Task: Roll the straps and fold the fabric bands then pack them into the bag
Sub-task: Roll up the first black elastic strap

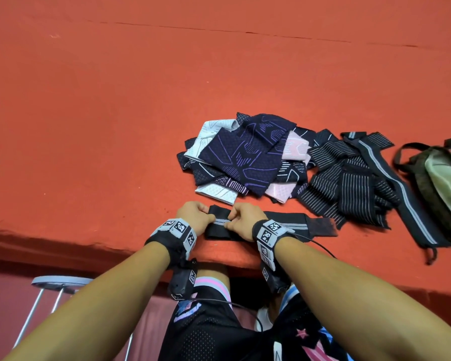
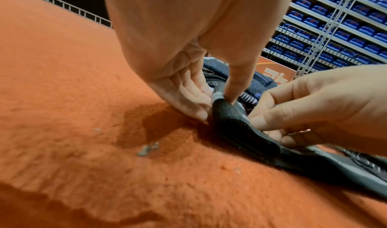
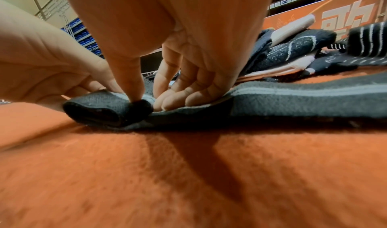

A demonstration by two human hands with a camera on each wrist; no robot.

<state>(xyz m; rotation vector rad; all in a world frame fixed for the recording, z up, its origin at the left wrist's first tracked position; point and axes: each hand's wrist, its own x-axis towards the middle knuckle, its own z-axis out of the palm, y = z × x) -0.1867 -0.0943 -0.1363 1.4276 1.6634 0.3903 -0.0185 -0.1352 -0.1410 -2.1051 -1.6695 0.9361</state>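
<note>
Black strap (image 1: pixel 220 223) (rolled end) between both hands

Black wristbands (image 1: pixel 171 242) with checkered tags

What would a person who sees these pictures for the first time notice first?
First, the two hands, left hand and right hand, pinching the rolled end of a black strap with a grey stripe near the front edge of the orange-red cloth surface. Behind them lies a heap of patterned fabric bands, with the olive bag at far right.
</note>
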